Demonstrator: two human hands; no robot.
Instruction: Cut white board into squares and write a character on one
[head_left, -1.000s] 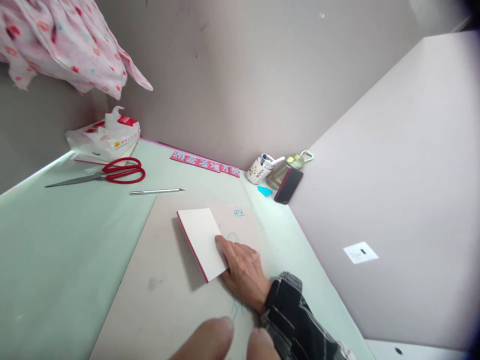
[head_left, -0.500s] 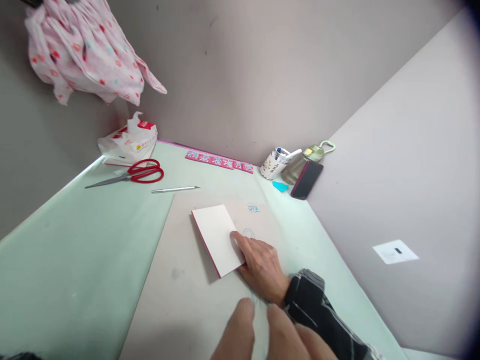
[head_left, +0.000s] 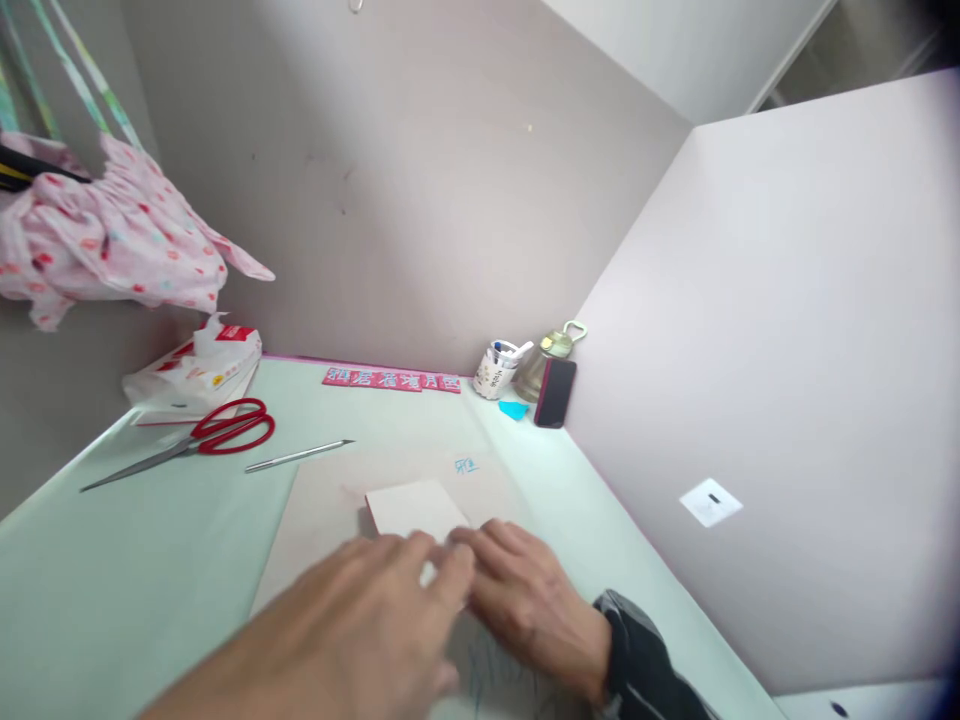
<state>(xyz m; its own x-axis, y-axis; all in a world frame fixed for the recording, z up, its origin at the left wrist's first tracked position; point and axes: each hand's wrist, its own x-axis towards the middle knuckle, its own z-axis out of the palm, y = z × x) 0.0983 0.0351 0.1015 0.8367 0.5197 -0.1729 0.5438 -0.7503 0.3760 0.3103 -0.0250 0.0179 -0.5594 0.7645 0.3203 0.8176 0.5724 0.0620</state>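
Observation:
A white card with a red edge (head_left: 409, 505) lies on a large grey board (head_left: 322, 510) on the pale green table. My right hand (head_left: 529, 600), in a dark striped sleeve, rests flat on the board with its fingertips on the card's near right corner. My left hand (head_left: 352, 630) reaches in from the lower left, blurred, fingers stretched over the card's near edge and touching the right hand's fingers. The card's near half is hidden under both hands.
Red scissors (head_left: 202, 440) and a thin metal craft knife (head_left: 296, 456) lie at left. A tissue pack (head_left: 195, 372) sits at the back left under hanging pink cloth (head_left: 112, 235). A pen cup (head_left: 496, 368), bottle (head_left: 541, 358), dark phone (head_left: 555, 392) and pink ruler (head_left: 390, 379) fill the corner.
My left hand has come forward from the bottom edge onto the card beside the right hand. The view has tilted up, showing more wall.

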